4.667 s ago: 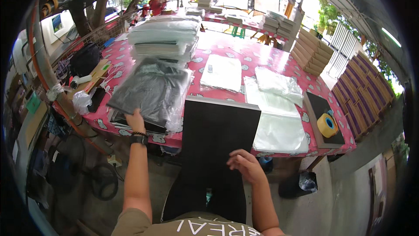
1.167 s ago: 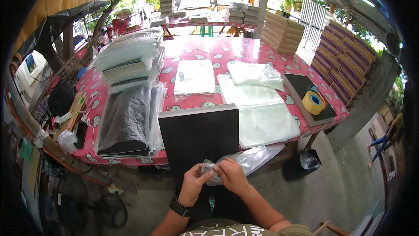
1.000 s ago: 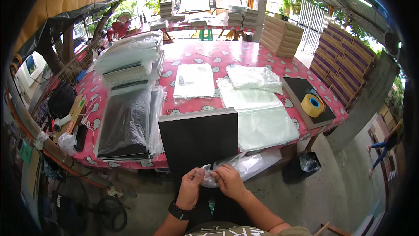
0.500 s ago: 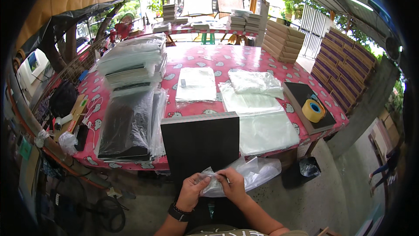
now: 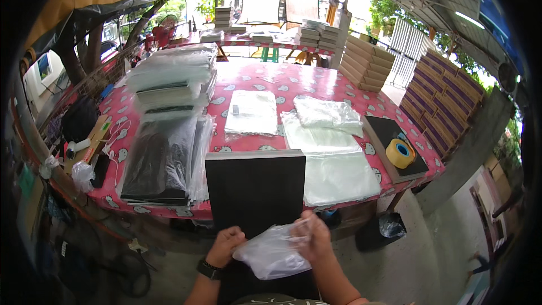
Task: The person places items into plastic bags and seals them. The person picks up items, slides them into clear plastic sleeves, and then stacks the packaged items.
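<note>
A clear plastic bag stretches between my hands at the lower middle. My left hand is closed, pinching the bag's left edge. On the other side my right hand grips a raised part of the same bag, its fingers partly seen through the film. Just beyond them a thick black-covered book stands upright against the near table edge, pale page edges on top. The bag hangs in front of the book's lower part, apart from most of its cover.
On the pink patterned table lie a tall stack of bagged black books, clear bag piles, a smaller bag pile, and a yellow tape roll on a black book. A black bin stands below right. Cartons are stacked beyond.
The bunched bag has been spread out between my hands and now hangs lower. My left hand moved left and down, my right hand to the right. The view shifted slightly.
</note>
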The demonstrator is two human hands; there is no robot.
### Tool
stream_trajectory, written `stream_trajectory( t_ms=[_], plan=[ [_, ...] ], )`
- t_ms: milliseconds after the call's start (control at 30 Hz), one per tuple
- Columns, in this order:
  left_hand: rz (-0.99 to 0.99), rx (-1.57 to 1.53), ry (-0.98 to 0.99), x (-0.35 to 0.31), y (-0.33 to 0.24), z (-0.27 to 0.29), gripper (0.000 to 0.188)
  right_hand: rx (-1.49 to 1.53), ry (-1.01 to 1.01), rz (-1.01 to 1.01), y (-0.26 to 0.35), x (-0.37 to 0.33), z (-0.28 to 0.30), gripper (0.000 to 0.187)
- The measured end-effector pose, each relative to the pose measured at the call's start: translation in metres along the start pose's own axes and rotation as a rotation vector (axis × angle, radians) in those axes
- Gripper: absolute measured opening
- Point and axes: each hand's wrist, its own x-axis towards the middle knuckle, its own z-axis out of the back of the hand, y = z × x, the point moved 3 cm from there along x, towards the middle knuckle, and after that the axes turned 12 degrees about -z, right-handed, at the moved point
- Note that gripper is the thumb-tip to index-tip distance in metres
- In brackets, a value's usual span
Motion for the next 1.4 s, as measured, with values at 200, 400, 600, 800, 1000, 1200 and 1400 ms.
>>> stream_trajectory(
  t_ms=[200, 400, 600, 800, 1000, 1200, 1400],
  plan=[
    [-0.543, 0.61, -0.034, -0.002, -0.062, -0.057, 0.05, -1.138, -0.43, -0.151, 0.002, 0.009, -0.029, 0.01],
    [0.012, 0.839, 0.325, -0.008, -0.059, -0.086, 0.038, -1.295, -0.447, -0.159, -0.006, 0.015, -0.039, 0.013],
    [-0.338, -0.195, -0.401, -0.012, -0.065, -0.046, 0.029, -0.776, 0.449, -0.64, -0.037, -0.014, -0.02, 0.024],
    [-0.061, -0.592, -0.116, -0.007, -0.068, -0.048, 0.041, -0.438, -0.116, -0.155, -0.008, -0.034, 0.033, 0.019],
    [-0.112, -0.251, 0.76, -0.026, -0.026, 0.005, 0.047, 0.331, 0.002, 0.213, 0.05, -0.028, 0.021, 0.041],
    [-0.516, -0.699, -0.328, -0.012, -0.097, -0.029, 0.045, -0.807, 0.391, -0.379, -0.01, -0.047, 0.04, 0.042],
    [0.084, -0.262, 0.583, -0.035, -0.041, -0.016, 0.053, 0.043, -0.186, 0.278, 0.064, -0.018, -0.01, 0.06]
  ],
)
